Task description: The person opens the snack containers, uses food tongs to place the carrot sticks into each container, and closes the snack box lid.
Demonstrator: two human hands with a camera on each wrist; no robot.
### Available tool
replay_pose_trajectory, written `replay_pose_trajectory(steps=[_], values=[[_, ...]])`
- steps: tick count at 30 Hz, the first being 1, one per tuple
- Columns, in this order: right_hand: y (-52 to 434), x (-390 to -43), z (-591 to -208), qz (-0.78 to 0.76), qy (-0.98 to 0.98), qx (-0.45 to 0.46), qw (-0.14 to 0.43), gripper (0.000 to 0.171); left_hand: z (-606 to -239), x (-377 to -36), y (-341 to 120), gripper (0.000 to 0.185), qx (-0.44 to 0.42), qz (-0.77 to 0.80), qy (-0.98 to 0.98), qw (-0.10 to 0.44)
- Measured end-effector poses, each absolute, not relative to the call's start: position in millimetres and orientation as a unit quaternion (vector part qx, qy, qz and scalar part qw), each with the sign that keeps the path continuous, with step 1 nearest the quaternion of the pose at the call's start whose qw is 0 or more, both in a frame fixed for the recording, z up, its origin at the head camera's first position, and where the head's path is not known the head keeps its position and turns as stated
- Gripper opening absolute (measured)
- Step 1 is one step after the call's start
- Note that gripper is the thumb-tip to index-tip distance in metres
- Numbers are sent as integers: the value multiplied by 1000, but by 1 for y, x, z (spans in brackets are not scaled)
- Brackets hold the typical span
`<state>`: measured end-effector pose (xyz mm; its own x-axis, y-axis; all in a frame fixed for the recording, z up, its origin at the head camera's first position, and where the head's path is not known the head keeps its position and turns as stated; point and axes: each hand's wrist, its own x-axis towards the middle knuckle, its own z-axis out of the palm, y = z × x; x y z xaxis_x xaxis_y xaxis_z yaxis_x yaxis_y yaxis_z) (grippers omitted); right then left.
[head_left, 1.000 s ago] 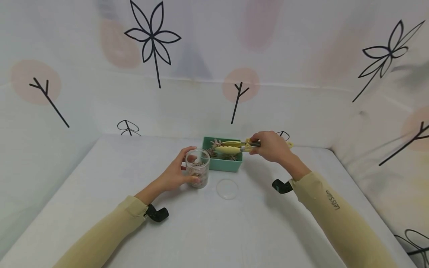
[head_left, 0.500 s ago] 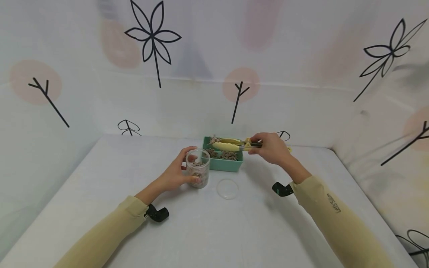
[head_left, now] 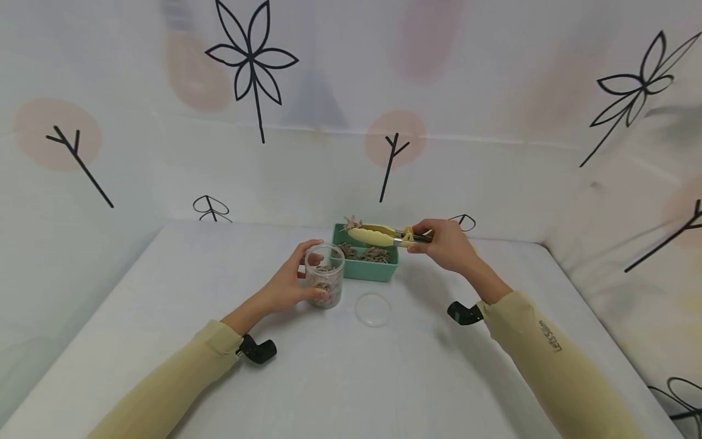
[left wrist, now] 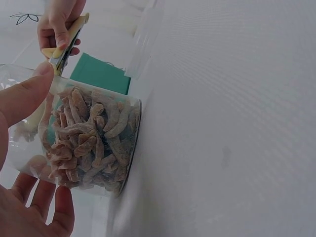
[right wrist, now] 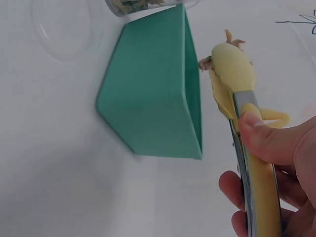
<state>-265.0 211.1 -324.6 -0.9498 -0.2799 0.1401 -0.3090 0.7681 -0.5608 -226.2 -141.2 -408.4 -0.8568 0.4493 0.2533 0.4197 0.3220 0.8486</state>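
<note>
My left hand [head_left: 290, 281] grips a clear plastic jar [head_left: 325, 277] that stands upright on the table. Brown, wrinkled dried strips [left wrist: 94, 133] fill its lower part, seen through the wall in the left wrist view. My right hand [head_left: 446, 244] holds yellow-tipped tongs [head_left: 378, 236], their tips pinching a clump of the same strips [head_left: 353, 224]. This clump hangs above the green rectangular box [head_left: 368, 271], clear of its rim. Inside the box lie more strips [head_left: 375, 254], with a divider partly visible. In the right wrist view, the tong head [right wrist: 234, 69] hides most of the clump.
A round clear lid [head_left: 373, 310] lies flat on the white table [head_left: 340, 372], in front of the box and right of the jar. Behind the table hangs a white cloth [head_left: 307, 177] with plant drawings. Black wrist cameras [head_left: 258, 350] stick out from both sleeves.
The tongs have risen out of the box and shifted slightly left, lifting a clump of strips. My left hand and the jar have stayed in place.
</note>
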Motion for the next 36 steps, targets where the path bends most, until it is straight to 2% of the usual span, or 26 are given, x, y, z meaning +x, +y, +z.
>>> replay_pose_trajectory(steps=[13, 22, 29, 36], values=[[213, -257, -308, 306, -938, 158, 31, 38, -406, -225, -140, 102, 261, 518, 814, 14], [203, -240, -293, 333, -923, 188, 52, 34, -375, -204, -135, 92, 266, 511, 817, 25], [189, -229, -293, 364, -906, 214, 36, 32, -404, -225, -139, 102, 264, 512, 817, 20], [181, -221, -305, 376, -898, 229, 12, 33, -409, -226, -140, 100, 257, 515, 818, 22]])
